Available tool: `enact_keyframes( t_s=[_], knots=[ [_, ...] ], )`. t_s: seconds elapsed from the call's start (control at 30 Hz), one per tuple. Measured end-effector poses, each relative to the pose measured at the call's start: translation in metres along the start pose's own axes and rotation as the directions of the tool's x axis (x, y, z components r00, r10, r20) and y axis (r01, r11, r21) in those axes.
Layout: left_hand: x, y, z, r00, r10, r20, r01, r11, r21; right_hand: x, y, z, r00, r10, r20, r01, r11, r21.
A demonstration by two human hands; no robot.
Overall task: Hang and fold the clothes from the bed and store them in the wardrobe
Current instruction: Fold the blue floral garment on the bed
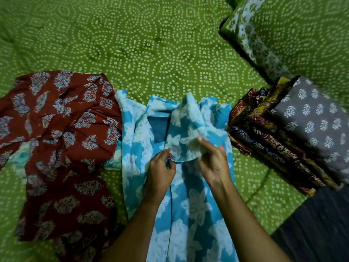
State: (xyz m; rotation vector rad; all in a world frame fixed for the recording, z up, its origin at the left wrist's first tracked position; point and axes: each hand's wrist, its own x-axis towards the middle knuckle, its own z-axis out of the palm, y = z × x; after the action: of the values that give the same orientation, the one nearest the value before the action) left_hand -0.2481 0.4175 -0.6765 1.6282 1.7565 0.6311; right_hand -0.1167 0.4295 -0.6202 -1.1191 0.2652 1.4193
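Two hands on one garment now: the blue floral garment [188, 205] lies lengthwise down the middle of the green bedsheet [151, 44], its top end pointing away from the person. The left hand [162, 167] has its fingers curled in, pinching the lower edge of a raised flap [185, 133] of the blue cloth. The right hand [213, 163] grips the same flap from the other side, thumb and fingers closed on the fabric, so the flap hangs lifted between them, clear of the body of the garment.

By the look of it, this is the folding step, early on: one part is being turned in while the long body lies unfolded. The next move calls for laying that flap flat across the chest and smoothing it before the length is doubled up; thin cloth like this may bunch if dropped carelessly.

Over on the left waits a maroon printed garment [62, 138], crumpled and touching the blue one's edge. On the right, just beside it, sits a stack of folded clothes [283, 138], so some work looks done. No wardrobe in view, so storing comes later
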Motion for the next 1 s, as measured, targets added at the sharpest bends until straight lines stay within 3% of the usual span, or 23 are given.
enact_keyframes(
  t_s=[0.1,0.2,0.27,0.3,0.33,0.37,0.43,0.47,0.53,0.63,0.77,0.87,0.93,1.0],
  knots=[
    [-0.011,-0.003,0.008,0.996,-0.089,-0.015,0.09,0.994,0.059,-0.026,0.011,-0.033,0.999,0.036,-0.04,-0.031,0.991,0.129],
    [-0.02,0.004,0.01,0.973,-0.112,-0.201,0.122,0.992,0.036,-0.048,0.019,-0.04,0.997,0.079,-0.008,-0.071,0.939,0.338],
    [-0.027,0.01,0.014,0.907,-0.259,-0.332,0.26,0.965,-0.043,-0.051,0.024,-0.047,0.995,0.086,-0.045,-0.062,0.922,0.383],
    [-0.03,0.014,0.015,0.862,-0.39,-0.324,0.365,0.921,-0.138,-0.051,0.026,-0.048,0.994,0.076,-0.076,-0.044,0.933,0.358],
    [-0.034,0.023,0.015,0.806,-0.561,-0.189,0.509,0.82,-0.261,-0.052,0.03,-0.051,0.992,0.048,-0.114,-0.01,0.949,0.314],
    [-0.039,0.032,0.016,0.721,-0.692,0.035,0.653,0.663,-0.366,-0.053,0.032,-0.053,0.99,0.016,-0.137,0.022,0.962,0.273],
    [-0.048,0.046,0.017,0.514,-0.721,0.465,0.846,0.335,-0.415,-0.058,0.036,-0.06,0.981,-0.057,-0.185,0.1,0.968,0.232],
    [-0.052,0.05,0.017,0.448,-0.675,0.587,0.883,0.228,-0.411,-0.063,0.036,-0.063,0.977,-0.077,-0.2,0.126,0.962,0.244],
    [-0.057,0.054,0.016,0.387,-0.587,0.711,0.894,0.05,-0.445,-0.071,0.039,-0.073,0.973,-0.084,-0.213,0.146,0.944,0.295],
    [-0.057,0.054,0.014,0.44,-0.446,0.779,0.833,-0.12,-0.54,-0.084,0.048,-0.093,0.978,-0.056,-0.201,0.116,0.947,0.301],
    [-0.062,0.053,0.012,0.484,-0.395,0.781,0.828,-0.081,-0.555,-0.081,0.048,-0.115,0.985,-0.007,-0.17,0.073,0.919,0.386],
    [-0.068,0.044,0.014,0.547,-0.439,0.712,0.807,0.049,-0.589,-0.076,0.039,-0.12,0.986,0.011,-0.168,0.059,0.911,0.407],
    [-0.075,0.044,0.015,0.593,-0.504,0.628,0.787,0.195,-0.586,-0.072,0.037,-0.121,0.966,-0.046,-0.254,0.114,0.959,0.258],
    [-0.081,0.05,0.015,0.661,-0.578,0.478,0.718,0.301,-0.628,-0.073,0.034,-0.12,0.905,-0.239,-0.35,0.24,0.97,-0.043]
  ],
)
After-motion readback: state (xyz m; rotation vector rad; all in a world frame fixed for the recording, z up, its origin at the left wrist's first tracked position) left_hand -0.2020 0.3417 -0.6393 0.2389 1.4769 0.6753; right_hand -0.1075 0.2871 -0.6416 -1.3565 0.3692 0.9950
